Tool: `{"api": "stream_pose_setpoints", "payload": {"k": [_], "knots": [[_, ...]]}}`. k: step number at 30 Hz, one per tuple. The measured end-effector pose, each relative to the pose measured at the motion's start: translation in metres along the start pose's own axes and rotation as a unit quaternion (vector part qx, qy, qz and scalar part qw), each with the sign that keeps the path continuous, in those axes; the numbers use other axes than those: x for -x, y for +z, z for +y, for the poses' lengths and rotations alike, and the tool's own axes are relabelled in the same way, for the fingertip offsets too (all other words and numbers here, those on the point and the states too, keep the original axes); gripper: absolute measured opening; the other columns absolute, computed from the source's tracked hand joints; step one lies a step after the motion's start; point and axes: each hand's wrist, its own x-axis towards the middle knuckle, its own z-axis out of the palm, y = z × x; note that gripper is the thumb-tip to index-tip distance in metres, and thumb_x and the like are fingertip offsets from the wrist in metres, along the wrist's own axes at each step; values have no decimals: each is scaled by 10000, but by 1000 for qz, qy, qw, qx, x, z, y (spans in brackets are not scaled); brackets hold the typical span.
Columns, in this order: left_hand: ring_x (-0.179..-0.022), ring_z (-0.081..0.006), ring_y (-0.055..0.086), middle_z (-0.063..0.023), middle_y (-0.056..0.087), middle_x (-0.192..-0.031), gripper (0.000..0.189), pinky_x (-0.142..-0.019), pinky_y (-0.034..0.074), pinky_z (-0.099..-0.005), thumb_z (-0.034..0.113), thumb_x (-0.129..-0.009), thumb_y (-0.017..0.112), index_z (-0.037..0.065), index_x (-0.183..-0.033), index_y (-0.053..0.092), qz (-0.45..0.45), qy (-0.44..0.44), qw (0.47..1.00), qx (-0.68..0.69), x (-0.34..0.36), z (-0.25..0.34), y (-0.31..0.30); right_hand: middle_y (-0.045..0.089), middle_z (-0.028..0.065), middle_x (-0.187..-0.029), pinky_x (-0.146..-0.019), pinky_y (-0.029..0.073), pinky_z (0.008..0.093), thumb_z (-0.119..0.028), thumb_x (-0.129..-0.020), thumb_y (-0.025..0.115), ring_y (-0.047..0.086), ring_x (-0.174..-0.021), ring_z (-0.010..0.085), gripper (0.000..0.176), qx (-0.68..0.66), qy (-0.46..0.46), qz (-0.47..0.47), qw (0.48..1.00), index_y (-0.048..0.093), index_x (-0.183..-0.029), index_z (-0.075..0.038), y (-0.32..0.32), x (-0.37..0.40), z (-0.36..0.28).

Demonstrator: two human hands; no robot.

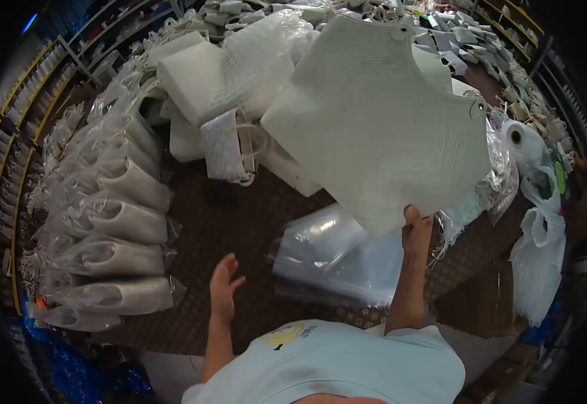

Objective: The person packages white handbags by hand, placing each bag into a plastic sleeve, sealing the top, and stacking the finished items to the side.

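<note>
My right hand (pixel 416 230) pinches the lower edge of a large off-white flat panel (pixel 381 128), thumb on top. The panel has curved cut-outs and metal eyelets at its upper corners, and it is raised at a slant over the table. My left hand (pixel 223 286) hangs above the brown table (pixel 202 269), fingers apart, holding nothing. Between my hands lies a stack of clear plastic bags (pixel 334 256), partly covered by the panel. Beyond my left hand, a small white handled bag (pixel 227 147) rests on its side.
Wrapped white bags (pixel 128 219) line the table's left side. Behind stand more white bags (pixel 189 74) in a heap. At right are a plastic roll (pixel 515 137), a hanging white plastic bag (pixel 539 262) and brown cardboard (pixel 478 296). Loaded shelves (pixel 14 148) flank the table.
</note>
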Motion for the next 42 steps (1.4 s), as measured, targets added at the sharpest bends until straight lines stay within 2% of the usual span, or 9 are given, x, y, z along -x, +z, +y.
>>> {"api": "stream_pose_setpoints", "payload": {"k": [5, 7, 9, 13, 17, 22, 28, 32, 42], "knots": [[-1265, -298, 322, -109, 367, -1361, 743, -910, 413, -487, 639, -854, 329, 84, -1349, 330, -276, -49, 895, 346, -67, 54, -34, 557, 46, -1124, -886, 436, 336, -24, -635, 723, 538, -1027, 197, 620, 87, 154, -195, 965, 479, -1204, -52, 1, 92, -28], [-1169, -267, 450, -104, 485, -1247, 689, -896, 444, -440, 599, -868, 358, 63, -1301, 381, -162, 87, 969, 168, -60, 51, -34, 537, 56, -1154, -894, 437, 346, -30, -647, 707, 525, -1047, 201, 583, 96, 214, -212, 949, 491, -1189, -47, 4, 118, -9], [-1017, -228, 562, -80, 582, -1096, 569, -861, 471, -391, 529, -893, 385, 50, -1181, 495, -251, -29, 765, 593, -72, -21, -90, 422, 77, -1317, -952, 409, 352, -74, -715, 645, 456, -1148, 204, 462, 132, 202, -205, 949, 527, -1159, -24, 3, 147, 21], [-991, -198, 566, -70, 627, -1010, 386, -872, 460, -363, 388, -910, 449, 55, -1034, 599, -83, 1, 900, 428, 6, -4, -129, 289, 50, -1432, -1008, 347, 306, -227, -857, 559, 388, -1224, 193, 397, -150, 380, -230, 883, 522, -1191, -15, 32, 175, 50], [-1145, -212, 463, -94, 539, -1182, 391, -935, 413, -368, 276, -868, 541, 39, -1178, 511, -17, 23, 915, 402, 56, -3, -151, 329, 101, -1393, -1001, 347, 327, -233, -890, 529, 403, -1207, 230, 422, -77, 376, -77, 920, 448, -1260, -47, 88, 195, 59], [-1145, -257, 447, -135, 465, -1226, 758, -934, 400, -388, 288, -745, 674, 31, -1334, 273, -114, -100, 978, 145, 75, -30, -205, 269, 125, -1418, -1004, 297, 310, -153, -807, 612, 352, -1234, 228, 777, 179, 434, -228, 853, 141, -1411, -23, 77, 211, 80], [-1045, -247, 500, -119, 486, -1184, 799, -888, 426, -397, 208, -663, 772, 33, -1301, 322, -85, -184, 977, 59, 90, -66, -222, 354, 127, -1377, -1020, 280, 351, -213, -766, 665, 341, -1261, 277, 729, 470, 268, -248, 803, 286, -1374, -81, -2, 215, 102], [-1026, -229, 511, -107, 508, -1160, 769, -888, 423, -378, 195, -657, 781, 35, -1278, 356, -78, -176, 981, 25, 88, -55, -215, 458, 126, -1287, -981, 336, 352, -266, -742, 670, 412, -1192, 308, 549, 858, -61, -81, 503, 492, -1246, -142, -43, 173, 101], [-1019, -202, 508, -90, 534, -1127, 757, -927, 385, -340, 182, -647, 773, 20, -1267, 370, -140, -185, 972, -12, 71, -69, -170, 642, 70, -846, -698, 458, 356, -308, -783, 630, 610, -801, 254, 244, 721, 106, -114, 676, 622, -903, -95, -93, 104, 91]]}}
